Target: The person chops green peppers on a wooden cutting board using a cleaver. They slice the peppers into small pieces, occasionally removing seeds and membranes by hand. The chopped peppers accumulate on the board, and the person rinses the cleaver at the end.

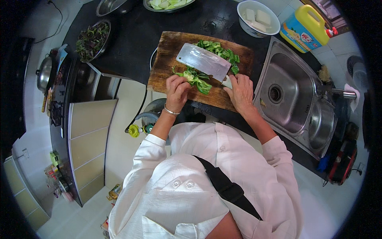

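Before me a wooden cutting board lies on the dark countertop. My right hand is closed around the pale handle of a Chinese cleaver. Its broad metal blade rests flat across the board, pointing to the upper left. Under and beyond the blade sits a heap of chopped green peppers. Split green pepper pieces lie on the near side of the blade. My left hand, with a bracelet at the wrist, has its fingertips on the left end of these pieces. Whether they pinch a piece is hard to see.
A stainless steel sink adjoins the board's right. Behind stand a bowl of white blocks, perhaps tofu, and a yellow detergent jug. A bowl of dark leafy greens and a dish of pale green slices occupy the counter's far left and back.
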{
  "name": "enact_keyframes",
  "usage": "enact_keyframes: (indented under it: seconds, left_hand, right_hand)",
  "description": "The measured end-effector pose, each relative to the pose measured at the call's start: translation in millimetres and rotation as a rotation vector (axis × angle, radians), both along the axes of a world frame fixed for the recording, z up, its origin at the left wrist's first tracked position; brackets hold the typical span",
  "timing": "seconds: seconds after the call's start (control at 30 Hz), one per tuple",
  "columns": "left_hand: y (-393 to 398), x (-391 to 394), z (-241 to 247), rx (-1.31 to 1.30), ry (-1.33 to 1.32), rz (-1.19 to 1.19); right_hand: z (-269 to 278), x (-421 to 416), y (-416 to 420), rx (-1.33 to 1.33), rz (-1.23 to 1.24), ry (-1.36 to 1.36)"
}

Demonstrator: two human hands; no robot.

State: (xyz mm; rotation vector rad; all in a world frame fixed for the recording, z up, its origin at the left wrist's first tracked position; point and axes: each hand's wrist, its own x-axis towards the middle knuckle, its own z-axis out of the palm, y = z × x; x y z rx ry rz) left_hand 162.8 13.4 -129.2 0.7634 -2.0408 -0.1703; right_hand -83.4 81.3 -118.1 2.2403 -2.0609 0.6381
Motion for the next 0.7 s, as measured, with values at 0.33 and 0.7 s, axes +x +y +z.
enact_keyframes:
  seconds: [0.33,0.7]
  left_hand:
    - [-3.5,-96.7,36.1,0.25,0.135,-0.271]
    - [29.2,-207.7,26.5,1.289,0.555,-0.412]
  right_hand:
    - [22.9,-16.6,-1.2,0.231,-0.011,-1.403]
    - [33.0,-85.1,54.5,-0.074,-0.14,-1.121]
